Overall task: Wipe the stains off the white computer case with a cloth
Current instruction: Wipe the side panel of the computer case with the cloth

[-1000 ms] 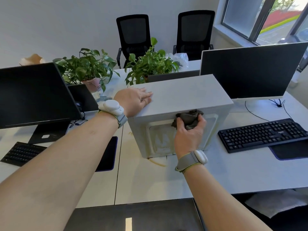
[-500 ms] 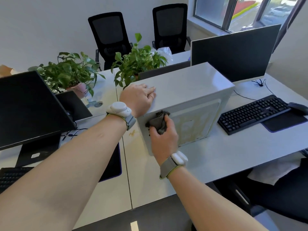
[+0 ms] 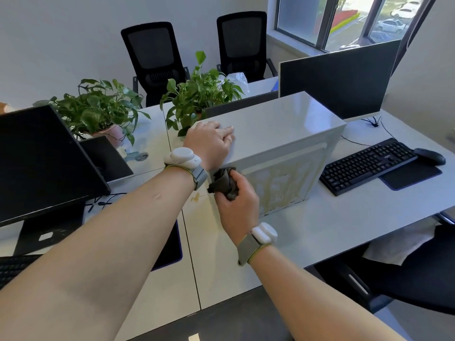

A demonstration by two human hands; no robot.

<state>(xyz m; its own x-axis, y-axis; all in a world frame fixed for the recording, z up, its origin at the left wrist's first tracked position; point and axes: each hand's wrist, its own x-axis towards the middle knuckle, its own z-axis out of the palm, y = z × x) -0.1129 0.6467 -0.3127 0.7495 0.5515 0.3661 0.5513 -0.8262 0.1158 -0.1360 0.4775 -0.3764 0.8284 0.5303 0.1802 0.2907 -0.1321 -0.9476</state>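
The white computer case [image 3: 278, 124] stands on the white desk [image 3: 332, 217], its near side panel streaked with yellowish stains [image 3: 278, 185]. My left hand [image 3: 210, 141] rests flat on the case's top near its left corner. My right hand [image 3: 236, 198] grips a crumpled dark grey cloth [image 3: 222, 182] and holds it against the left end of the stained side panel. Both wrists carry white trackers on grey straps.
A black keyboard [image 3: 366, 164], a mouse [image 3: 429, 156] and a dark mat lie right of the case, with a monitor [image 3: 337, 77] behind. Another monitor [image 3: 41, 158] stands at left. Two potted plants [image 3: 199, 94] and two black chairs sit beyond. A small yellow spill [image 3: 195, 198] marks the desk.
My right hand with the cloth has slid left along the side panel, from near its middle to its left end. The view has swung left and upward. My left hand stays on the case's top.
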